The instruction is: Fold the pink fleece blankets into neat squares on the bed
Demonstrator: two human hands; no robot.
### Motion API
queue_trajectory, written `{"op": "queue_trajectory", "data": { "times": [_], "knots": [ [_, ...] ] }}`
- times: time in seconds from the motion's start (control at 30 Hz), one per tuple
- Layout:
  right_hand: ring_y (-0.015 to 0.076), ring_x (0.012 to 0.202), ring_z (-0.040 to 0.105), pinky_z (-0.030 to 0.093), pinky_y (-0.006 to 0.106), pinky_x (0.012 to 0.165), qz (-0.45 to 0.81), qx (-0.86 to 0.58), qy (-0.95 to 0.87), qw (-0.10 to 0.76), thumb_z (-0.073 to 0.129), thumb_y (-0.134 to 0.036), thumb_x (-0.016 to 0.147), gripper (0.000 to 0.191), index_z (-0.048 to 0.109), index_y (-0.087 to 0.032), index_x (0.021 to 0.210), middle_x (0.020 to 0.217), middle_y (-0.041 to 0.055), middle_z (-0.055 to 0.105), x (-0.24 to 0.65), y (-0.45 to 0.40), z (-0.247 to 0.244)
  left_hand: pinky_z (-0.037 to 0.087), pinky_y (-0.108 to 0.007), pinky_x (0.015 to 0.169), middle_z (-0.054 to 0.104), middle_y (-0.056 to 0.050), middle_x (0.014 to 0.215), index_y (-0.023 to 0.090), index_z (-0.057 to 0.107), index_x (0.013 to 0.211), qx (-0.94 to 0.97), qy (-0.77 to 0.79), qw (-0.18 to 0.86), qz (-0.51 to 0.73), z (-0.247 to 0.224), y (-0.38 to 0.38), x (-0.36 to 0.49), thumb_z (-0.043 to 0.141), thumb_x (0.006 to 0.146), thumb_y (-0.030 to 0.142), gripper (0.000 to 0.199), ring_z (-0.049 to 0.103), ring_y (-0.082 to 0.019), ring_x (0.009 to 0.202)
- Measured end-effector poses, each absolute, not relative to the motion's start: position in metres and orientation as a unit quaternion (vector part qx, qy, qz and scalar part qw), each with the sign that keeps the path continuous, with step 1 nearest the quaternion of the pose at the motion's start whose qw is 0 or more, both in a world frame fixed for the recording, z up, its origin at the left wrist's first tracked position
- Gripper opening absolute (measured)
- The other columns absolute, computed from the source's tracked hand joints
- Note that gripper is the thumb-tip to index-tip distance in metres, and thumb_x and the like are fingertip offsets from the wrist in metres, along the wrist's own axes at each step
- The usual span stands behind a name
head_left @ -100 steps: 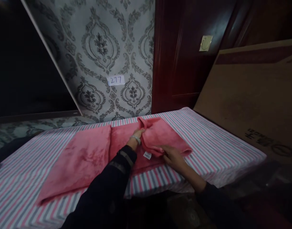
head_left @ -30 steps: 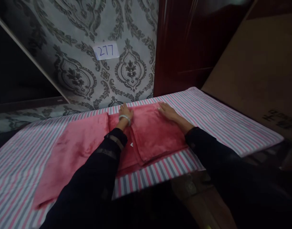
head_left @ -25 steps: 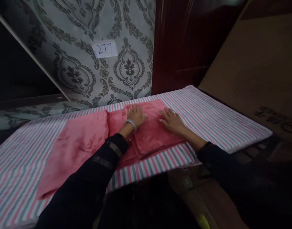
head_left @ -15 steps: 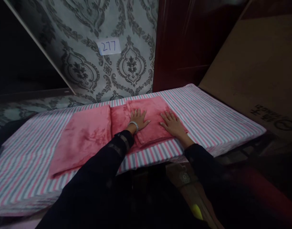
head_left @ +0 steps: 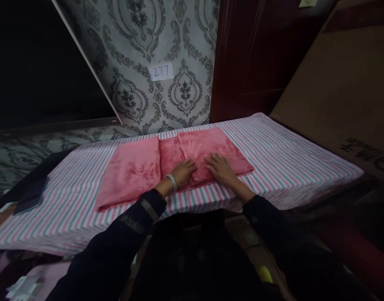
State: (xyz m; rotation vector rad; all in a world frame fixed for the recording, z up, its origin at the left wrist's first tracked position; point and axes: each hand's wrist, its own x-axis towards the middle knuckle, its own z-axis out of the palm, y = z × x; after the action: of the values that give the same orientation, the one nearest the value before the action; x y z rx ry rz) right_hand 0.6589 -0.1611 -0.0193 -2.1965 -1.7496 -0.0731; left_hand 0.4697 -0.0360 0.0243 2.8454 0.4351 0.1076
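A pink plush cloth [head_left: 135,163] lies on a striped sheet, with its left and right ends folded inward over a darker middle strip [head_left: 170,155]. My left hand [head_left: 183,172], a bracelet at its wrist, rests at the near inner corner of the right folded panel [head_left: 207,144]. Its fingers point right and lie close together, slightly bent. On that same panel, near its front edge, my right hand [head_left: 221,168] lies palm down with fingers apart, a little blurred. Faint press marks show in the pile beyond the hands.
The striped sheet [head_left: 292,159] covers a raised flat surface. A dark screen [head_left: 47,62] stands at left, a large cardboard box [head_left: 345,88] at right. Patterned wallpaper with a paper label [head_left: 161,71] and a dark red panel [head_left: 245,62] are behind. A dark flat object [head_left: 32,196] lies at the left edge.
Both hands have slid toward me over the right panel, to its near edge. The left hand's fingers were spread and are now closer together. The camera view has shifted left.
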Motion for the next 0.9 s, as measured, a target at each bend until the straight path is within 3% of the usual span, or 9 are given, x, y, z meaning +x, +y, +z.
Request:
{"op": "queue_trajectory", "data": {
  "times": [0.2, 0.37, 0.57, 0.77, 0.9],
  "knots": [
    [0.0306, 0.151, 0.027, 0.024, 0.056, 0.119, -0.039, -0.745, -0.648, 0.155, 0.042, -0.049, 0.103, 0.057, 0.045, -0.023, 0.153, 0.163, 0.0120, 0.033, 0.605, -0.174, -0.032, 0.032, -0.048, 0.122, 0.050, -0.014, 0.153, 0.019, 0.058, 0.140, 0.960, 0.218, 0.166, 0.055, 0.002, -0.049, 0.456, 0.055, 0.085, 0.006, 0.056, 0.040, -0.028, 0.147],
    [0.0271, 0.146, 0.038, 0.032, 0.051, 0.116, -0.015, -0.738, -0.647, 0.191, 0.030, -0.045, 0.107, 0.051, 0.054, -0.024, 0.147, 0.155, 0.0102, 0.048, 0.603, -0.166, -0.020, 0.037, -0.043, 0.120, 0.059, -0.011, 0.145, 0.022, 0.064, 0.133, 0.954, 0.214, 0.188, 0.096, 0.007, -0.058, 0.442, 0.054, 0.083, 0.004, 0.054, 0.052, -0.024, 0.138],
    [0.0300, 0.149, 0.032, 0.027, 0.056, 0.117, -0.062, -0.724, -0.661, 0.189, 0.042, -0.044, 0.103, 0.054, 0.043, -0.025, 0.154, 0.159, 0.0106, 0.041, 0.571, -0.157, -0.031, 0.034, -0.049, 0.120, 0.058, -0.012, 0.146, 0.023, 0.064, 0.133, 0.935, 0.249, 0.206, 0.147, 0.026, -0.062, 0.390, 0.058, 0.087, 0.019, 0.047, 0.048, -0.027, 0.141],
    [0.0309, 0.149, 0.031, 0.026, 0.057, 0.117, -0.080, -0.726, -0.659, 0.180, 0.044, -0.041, 0.103, 0.054, 0.043, -0.026, 0.155, 0.160, 0.0089, 0.040, 0.562, -0.160, -0.047, 0.028, -0.049, 0.124, 0.057, -0.007, 0.148, 0.027, 0.066, 0.129, 0.834, 0.453, 0.179, 0.261, 0.051, -0.024, 0.282, 0.056, 0.086, 0.027, 0.045, 0.042, -0.027, 0.145],
    [0.0311, 0.149, 0.032, 0.027, 0.058, 0.117, -0.089, -0.725, -0.658, 0.185, 0.043, -0.041, 0.102, 0.054, 0.043, -0.027, 0.155, 0.160, 0.0084, 0.040, 0.565, -0.159, -0.049, 0.043, -0.045, 0.115, 0.057, -0.003, 0.147, 0.031, 0.066, 0.126, 0.645, 0.593, 0.253, 0.410, 0.053, -0.013, 0.218, 0.065, 0.088, 0.034, 0.038, 0.049, -0.028, 0.138]
  ]
}}
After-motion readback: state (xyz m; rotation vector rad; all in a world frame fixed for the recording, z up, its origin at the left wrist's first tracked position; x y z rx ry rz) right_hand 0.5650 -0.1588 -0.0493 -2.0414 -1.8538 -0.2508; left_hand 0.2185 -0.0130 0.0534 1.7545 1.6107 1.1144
